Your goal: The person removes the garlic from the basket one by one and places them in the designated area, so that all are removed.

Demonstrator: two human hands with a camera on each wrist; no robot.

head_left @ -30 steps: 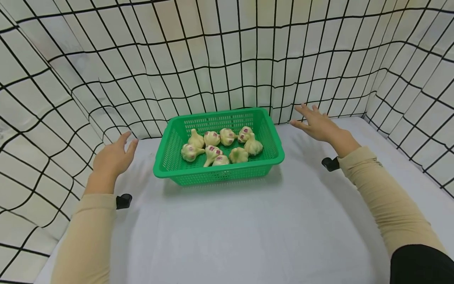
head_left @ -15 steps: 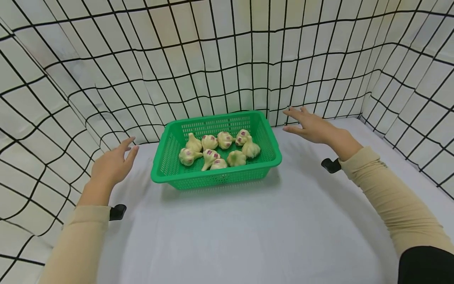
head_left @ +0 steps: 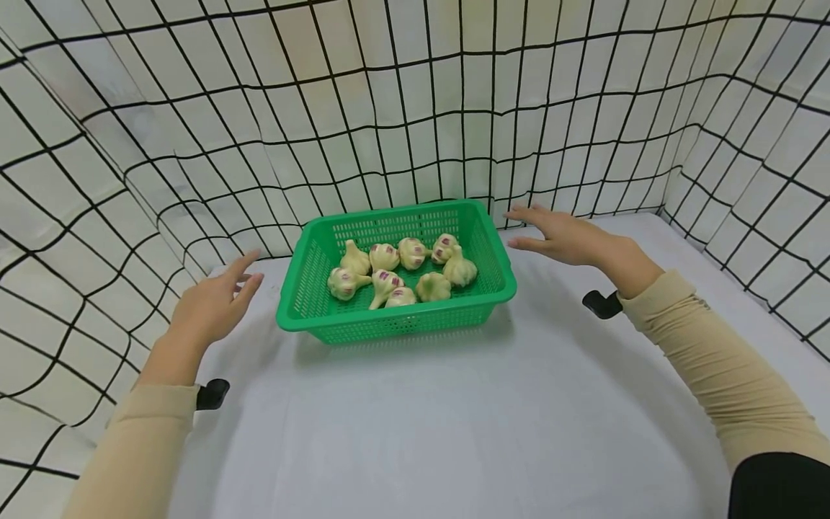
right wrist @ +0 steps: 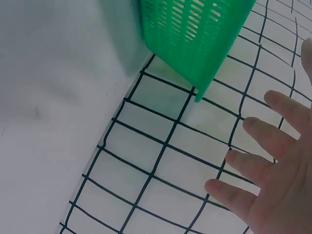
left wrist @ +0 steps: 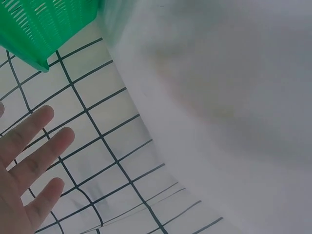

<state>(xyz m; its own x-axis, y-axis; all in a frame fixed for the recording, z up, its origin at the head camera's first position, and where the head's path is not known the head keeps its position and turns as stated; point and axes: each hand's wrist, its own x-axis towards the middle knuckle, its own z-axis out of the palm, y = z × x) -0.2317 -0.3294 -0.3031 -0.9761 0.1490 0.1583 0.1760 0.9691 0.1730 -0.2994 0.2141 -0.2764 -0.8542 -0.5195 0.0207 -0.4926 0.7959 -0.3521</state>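
Observation:
A green plastic basket [head_left: 395,328] with slotted walls sits on the white surface in the head view. Several garlic bulbs [head_left: 460,268], some with purple marks, lie inside it. To its left hovers my left hand [head_left: 210,303], fingers extended and apart from the rim. My right hand [head_left: 567,236] is held off the basket's right side, fingers spread and nearly straight, also with a gap. Both hands hold nothing. Each wrist view shows a basket corner beyond the fingers: the basket wall [left wrist: 53,24] on the left, the basket wall [right wrist: 190,34] on the right.
White walls covered by black netting [head_left: 415,108] rise behind the basket and on both sides. A white cloth-like surface [head_left: 415,425] extends in front of the basket. Small black wrist devices [head_left: 212,394] sit at both cuffs.
Both hands have moved inward toward the basket, the right one leftward and the left one slightly rightward. The basket and garlic look unmoved apart from a small view shift.

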